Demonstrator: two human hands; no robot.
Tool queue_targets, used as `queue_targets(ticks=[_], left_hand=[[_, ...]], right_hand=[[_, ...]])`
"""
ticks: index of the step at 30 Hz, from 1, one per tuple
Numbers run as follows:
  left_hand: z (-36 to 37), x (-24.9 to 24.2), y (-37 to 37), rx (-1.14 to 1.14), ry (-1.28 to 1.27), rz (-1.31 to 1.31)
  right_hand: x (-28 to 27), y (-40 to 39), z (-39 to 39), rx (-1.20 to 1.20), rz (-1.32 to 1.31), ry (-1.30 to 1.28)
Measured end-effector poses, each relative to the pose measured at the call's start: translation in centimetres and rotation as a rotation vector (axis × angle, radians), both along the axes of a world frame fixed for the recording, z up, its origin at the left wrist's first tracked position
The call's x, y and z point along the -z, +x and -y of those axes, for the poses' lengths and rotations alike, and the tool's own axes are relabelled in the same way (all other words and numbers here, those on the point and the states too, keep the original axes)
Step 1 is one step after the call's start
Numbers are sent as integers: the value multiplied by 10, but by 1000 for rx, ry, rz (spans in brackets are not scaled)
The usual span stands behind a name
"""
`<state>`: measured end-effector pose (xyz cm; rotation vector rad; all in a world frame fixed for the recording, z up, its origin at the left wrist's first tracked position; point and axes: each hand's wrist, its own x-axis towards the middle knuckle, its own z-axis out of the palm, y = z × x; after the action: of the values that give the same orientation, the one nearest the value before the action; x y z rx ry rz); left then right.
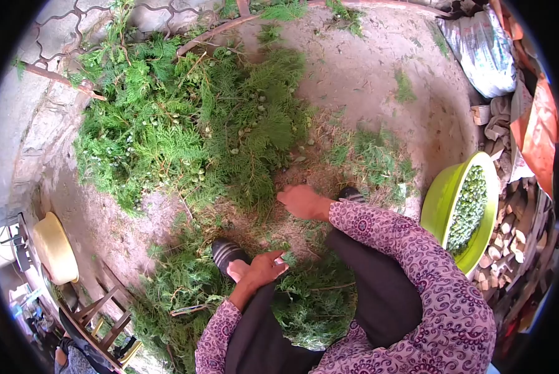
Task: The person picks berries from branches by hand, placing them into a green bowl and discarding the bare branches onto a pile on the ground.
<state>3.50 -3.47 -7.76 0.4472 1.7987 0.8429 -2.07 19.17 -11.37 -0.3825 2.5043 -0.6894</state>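
My left hand is closed in front of my left knee, above a sandal. Something small and pale shows at its fingertips, too small to name. Stretched forward past my knee, my right hand has its fingers curled together at the edge of a large heap of evergreen branches. What those fingers hold, if anything, is hidden. The heap has flat, feathery sprays and small pale green cones. More evergreen cuttings lie on the ground between and beside my legs.
A lime-green basin full of small green cones stands tilted at right, beside stacked firewood. A white sack sits behind it. At left are a yellow basin and a wooden frame. Part of another person shows lower left.
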Motion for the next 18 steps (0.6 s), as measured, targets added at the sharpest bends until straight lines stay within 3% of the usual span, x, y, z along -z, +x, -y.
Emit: queue_targets(ticks=[3,5,6,8,12,13,14,15,17,18], left_hand=[[2,2,2,-23,5,9],[3,1,2,-43,11,22],[2,-3,0,-61,4,2],[1,-11,-4,-79,8,-25],[4,-17,-6,-154,35,-56],[5,-17,-6,-171,32,-49],[5,-16,-5,-173,43,-51],[6,-15,-5,-176,45,-58],[8,-12,-4,-177,56,-71],[8,-9,-2,-167,53,-90]], right_hand=[[4,0,-3,52,-108,-16],[-19,-9,-8,500,577,-489],[-29,-8,-12,499,577,-483],[-51,-3,-32,723,793,-724],[-103,30,-92,1072,462,-772],[-118,44,-120,1037,294,-771],[-136,59,-144,1082,90,-591],[-158,76,-166,1347,45,-432],[-199,113,-208,1549,-214,-319],[-207,141,-237,1568,-318,-141]])
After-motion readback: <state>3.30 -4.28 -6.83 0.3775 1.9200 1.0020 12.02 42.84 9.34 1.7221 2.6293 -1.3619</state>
